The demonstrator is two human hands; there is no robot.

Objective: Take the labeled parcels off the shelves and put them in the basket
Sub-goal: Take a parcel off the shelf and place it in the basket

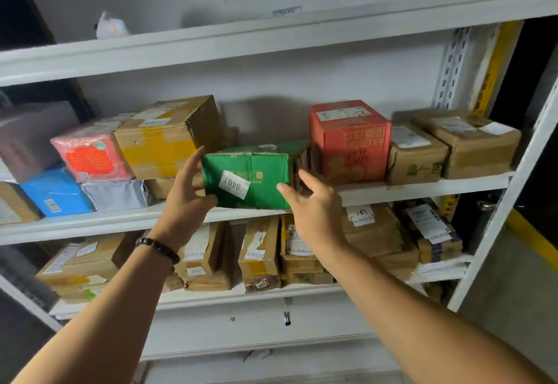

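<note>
A green parcel [256, 169] with a white label reading 0401 sits at the front edge of the middle shelf [422, 187]. My left hand [184, 202] holds its left end, with the fingers up along the side and the thumb on the lower front corner. At the parcel's right end my right hand [314, 208] grips it, thumb on the front face and fingers wrapped behind the side. The basket is out of sight.
A red box [350, 142] stands just right of the green parcel, with brown boxes [453, 145] beyond it. On the left are a yellow-taped carton [169, 136], a pink pack [90, 154] and blue and grey bags. Several labeled cartons fill the lower shelf [211, 293].
</note>
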